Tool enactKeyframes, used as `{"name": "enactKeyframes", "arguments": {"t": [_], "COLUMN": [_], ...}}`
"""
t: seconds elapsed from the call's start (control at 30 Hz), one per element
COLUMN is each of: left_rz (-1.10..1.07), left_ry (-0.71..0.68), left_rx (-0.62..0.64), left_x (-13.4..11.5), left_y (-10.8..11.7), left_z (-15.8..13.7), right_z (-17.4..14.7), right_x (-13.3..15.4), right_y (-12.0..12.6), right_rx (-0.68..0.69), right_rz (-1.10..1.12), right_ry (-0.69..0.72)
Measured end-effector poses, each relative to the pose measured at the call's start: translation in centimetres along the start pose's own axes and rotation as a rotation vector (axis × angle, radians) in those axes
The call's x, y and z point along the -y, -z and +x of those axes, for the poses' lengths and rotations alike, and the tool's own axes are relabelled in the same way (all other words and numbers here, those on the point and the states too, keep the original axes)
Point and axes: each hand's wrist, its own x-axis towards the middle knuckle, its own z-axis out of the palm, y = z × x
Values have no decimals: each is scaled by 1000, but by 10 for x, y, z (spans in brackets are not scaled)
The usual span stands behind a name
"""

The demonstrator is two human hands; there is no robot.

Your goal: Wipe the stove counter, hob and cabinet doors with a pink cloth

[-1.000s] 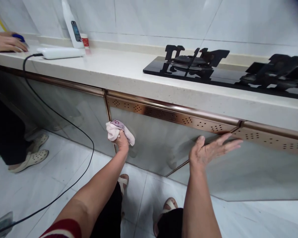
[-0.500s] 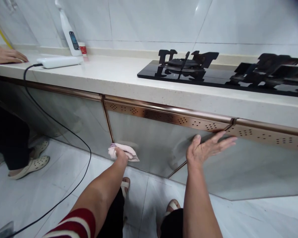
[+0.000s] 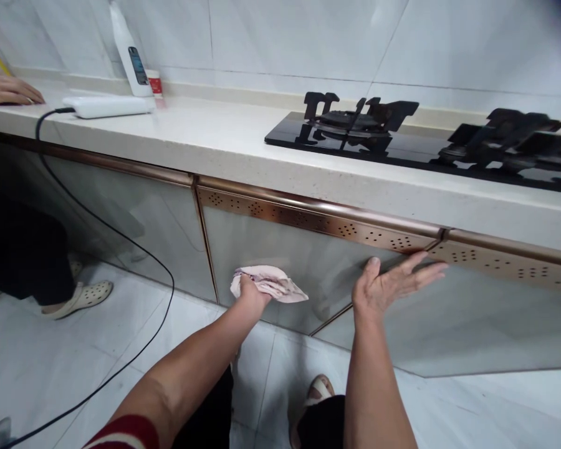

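My left hand is closed on a pale pink cloth, which is bunched and pressed against the grey cabinet door below the counter. The fingers are partly hidden behind the cloth. Farther right, my right hand lies open with fingers spread against the cabinet front. Its fingertips reach the perforated copper-coloured strip at the top of the neighbouring door, near the seam between the two doors.
Above stands a white countertop with a black gas stove, a white spray bottle, a red-and-white cup and a white box-shaped device. Its black cable hangs to the floor. Another person's hand rests at the left.
My left hand has slid the cloth to the right across the cabinet door. My right hand keeps its place on the door. The other person's foot has shifted right.
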Motion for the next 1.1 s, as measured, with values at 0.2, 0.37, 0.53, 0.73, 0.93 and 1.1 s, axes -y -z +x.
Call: {"name": "enactKeyframes", "arguments": {"t": [0.2, 0.37, 0.53, 0.73, 0.93, 1.1], "left_rz": [23, 599, 1008, 1498, 1823, 1976], "left_ry": [-459, -1263, -1530, -1409, -1188, -941], "left_rx": [0, 15, 70, 521, 932, 1015], "left_x": [-42, -43, -6, 31, 42, 54], "left_y": [-18, -33, -34, -7, 19, 43], "left_z": [-30, -44, -50, -37, -15, -7], "right_z": [0, 1, 2, 3, 1, 1], "right_x": [1, 2, 3, -2, -1, 3], "right_y": [1, 0, 2, 5, 9, 8], "right_rx": [-2, 2, 10, 9, 20, 20], "right_rz": [2, 7, -4, -13, -2, -3], "right_ry": [19, -2, 0, 42, 27, 6]}}
